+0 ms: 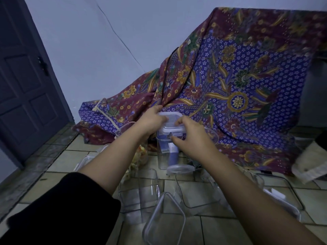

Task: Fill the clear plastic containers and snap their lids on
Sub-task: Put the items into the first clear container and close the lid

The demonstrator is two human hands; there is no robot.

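The tall container (165, 156) stands upright on the tiled floor (70, 156) at frame centre. It is a rigid, smooth, clear-walled square tub holding blue and white items, with its translucent lid (172, 119) seated on top. The left hand (152, 121) curls its fingers over the lid's left edge, and the right hand (192, 138) pinches the front latch flap between thumb and fingers. Handling estimate: light, slick and liable to tip, so brace the lid edges and press each hinged flap down evenly, as thin plastic may crack if forced.
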